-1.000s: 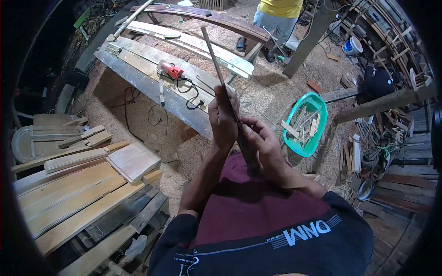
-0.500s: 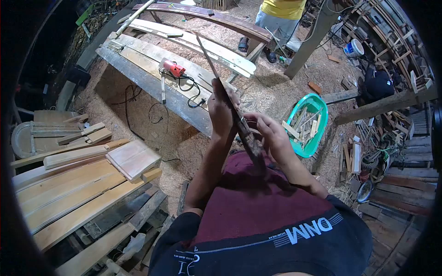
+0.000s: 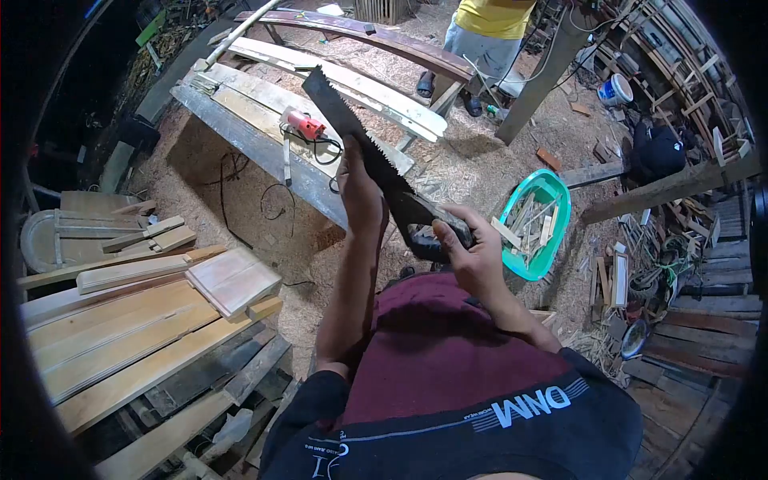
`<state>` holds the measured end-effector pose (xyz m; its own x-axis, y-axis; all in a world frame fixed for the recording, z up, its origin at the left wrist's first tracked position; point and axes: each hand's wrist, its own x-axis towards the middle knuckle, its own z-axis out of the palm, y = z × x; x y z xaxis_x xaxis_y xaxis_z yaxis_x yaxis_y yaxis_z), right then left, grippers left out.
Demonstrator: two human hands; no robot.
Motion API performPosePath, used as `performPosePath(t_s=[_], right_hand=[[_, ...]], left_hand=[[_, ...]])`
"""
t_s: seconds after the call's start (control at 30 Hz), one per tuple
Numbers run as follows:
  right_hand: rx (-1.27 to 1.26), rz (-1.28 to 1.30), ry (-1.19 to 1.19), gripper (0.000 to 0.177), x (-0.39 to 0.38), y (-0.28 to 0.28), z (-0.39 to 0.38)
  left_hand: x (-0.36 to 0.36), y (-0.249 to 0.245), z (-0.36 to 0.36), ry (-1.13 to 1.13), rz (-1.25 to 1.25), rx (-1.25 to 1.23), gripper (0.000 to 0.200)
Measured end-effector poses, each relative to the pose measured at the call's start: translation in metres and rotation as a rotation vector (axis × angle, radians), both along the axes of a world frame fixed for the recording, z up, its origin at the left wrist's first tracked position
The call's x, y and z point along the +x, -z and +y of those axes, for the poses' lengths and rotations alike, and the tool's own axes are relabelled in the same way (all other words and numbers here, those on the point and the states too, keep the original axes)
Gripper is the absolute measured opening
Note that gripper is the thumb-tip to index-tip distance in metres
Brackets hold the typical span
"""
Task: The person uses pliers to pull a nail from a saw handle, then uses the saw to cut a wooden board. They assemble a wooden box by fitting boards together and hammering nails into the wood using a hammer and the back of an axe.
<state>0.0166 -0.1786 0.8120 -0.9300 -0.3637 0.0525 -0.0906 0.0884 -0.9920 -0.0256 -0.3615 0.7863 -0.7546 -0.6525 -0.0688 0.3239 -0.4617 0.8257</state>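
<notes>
A handsaw [image 3: 340, 112] with a dark blade is held up in front of my chest, its toothed edge facing right and its tip pointing away to the upper left. My right hand [image 3: 474, 248] is wrapped around its dark handle, thumb on top. Partway along the blade, my left hand [image 3: 364, 190] holds the saw from its left side, thumb pointing up; its other fingers are mostly hidden behind the blade. Beyond the saw, a red power tool [image 3: 304, 123] with a black cord lies on a bench of planks [image 3: 264, 144].
A teal basin [image 3: 560, 228] of wood offcuts sits on the shavings-covered floor to the right. Boards [image 3: 120, 320] are stacked at left. A person in a yellow shirt [image 3: 494, 18] stands beyond a long curved brown beam [image 3: 384, 36]. A wooden post [image 3: 544, 76] rises nearby.
The saw has turned from edge-on so that its blade face and teeth show. My right hand has closed around the handle, and my left hand has shifted slightly left.
</notes>
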Motion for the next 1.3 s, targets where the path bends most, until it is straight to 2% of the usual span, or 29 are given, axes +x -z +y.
performPosePath(t_s=[0.03, 0.1, 0.2, 0.37, 0.43, 0.73, 0.8, 0.93, 1.0, 1.1, 1.2, 1.23, 1.3], right_hand=[[0.02, 0.06, 0.027, 0.026, 0.002, 0.001, -0.002], [0.061, 0.181, 0.077, 0.024, 0.007, 0.003, -0.008], [-0.089, -0.003, 0.065, 0.024, 0.008, -0.005, -0.012], [-0.019, 0.011, 0.052, 0.028, 0.006, 0.0, -0.011], [-0.023, -0.01, 0.058, 0.027, 0.006, 0.0, -0.012], [-0.054, -0.024, 0.053, 0.029, -0.007, 0.0, -0.016], [-0.03, -0.041, 0.029, 0.03, -0.011, -0.001, -0.014], [0.016, 0.19, 0.083, 0.029, -0.015, 0.004, -0.021], [0.046, 0.266, 0.126, 0.03, -0.015, -0.002, -0.026], [0.086, 0.292, 0.05, 0.03, -0.018, -0.008, -0.028], [0.089, 0.32, -0.123, 0.028, -0.033, -0.008, -0.016], [0.023, 0.196, -0.071, 0.024, -0.035, -0.011, -0.015], [0.012, 0.272, -0.067, 0.021, -0.048, -0.016, -0.014]], left_hand=[[-0.002, 0.005, -0.003, -0.025, -0.012, -0.101, 0.045], [0.0, 0.003, -0.003, 0.007, 0.0, -0.053, 0.041], [0.003, -0.011, 0.002, -0.027, -0.027, -0.082, 0.041], [0.0, 0.012, -0.006, -0.021, -0.028, -0.152, 0.044], [0.003, 0.001, 0.001, -0.043, -0.034, -0.086, 0.044], [-0.008, -0.018, -0.009, -0.048, -0.023, -0.146, 0.043], [-0.009, -0.018, -0.011, -0.001, -0.001, -0.08, 0.043], [-0.004, -0.022, -0.005, 0.081, 0.055, 0.058, 0.043], [-0.008, -0.001, -0.001, 0.084, 0.041, 0.103, 0.042], [-0.009, 0.017, 0.005, 0.128, 0.062, 0.122, 0.04], [-0.009, 0.026, 0.0, 0.395, 0.336, 0.319, 0.039], [-0.008, 0.022, 0.004, 0.394, 0.246, 0.399, 0.045], [-0.005, 0.013, 0.008, 0.474, 0.219, 0.289, 0.044]])
